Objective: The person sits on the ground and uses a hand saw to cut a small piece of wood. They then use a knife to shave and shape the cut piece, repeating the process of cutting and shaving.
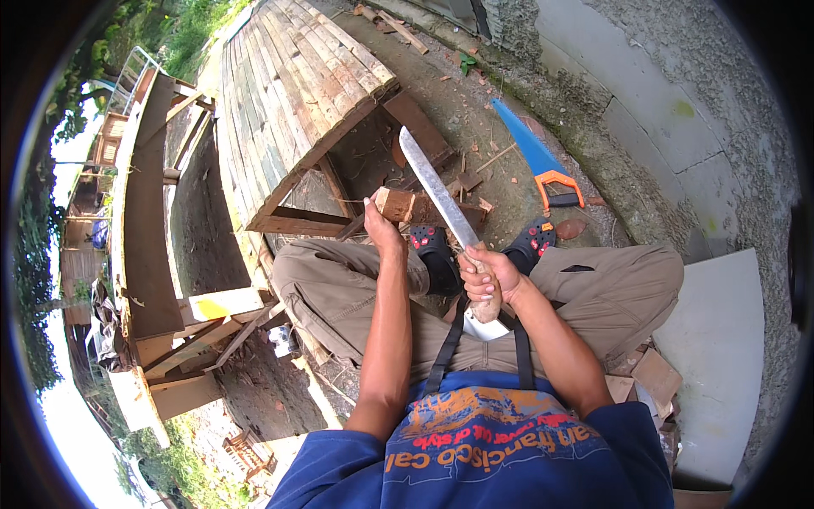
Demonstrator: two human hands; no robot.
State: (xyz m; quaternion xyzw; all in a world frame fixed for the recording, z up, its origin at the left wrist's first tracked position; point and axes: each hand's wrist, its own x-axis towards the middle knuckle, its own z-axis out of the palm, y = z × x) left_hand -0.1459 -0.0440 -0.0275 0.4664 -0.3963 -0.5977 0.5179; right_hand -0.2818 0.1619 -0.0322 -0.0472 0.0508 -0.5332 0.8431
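Note:
My right hand (492,276) is wrapped round the pale wooden handle of a machete (438,187). Its long, scuffed steel blade points up and to the left, away from my body. At the left end of a reddish-brown block of wood (411,206), my left hand (384,229) grips the piece, thumb upward. The block lies roughly crosswise in front of my feet, and the blade passes over its middle in this view. Whether the edge touches the wood, I cannot tell. The chopped left end of the block looks lighter than the rest.
A slatted wooden bench (297,93) stands ahead on the left. On the ground to the right lies a blue handsaw (530,144) with an orange handle. Wood chips are scattered near my black clogs (437,254). A rough concrete wall (670,127) runs along the right.

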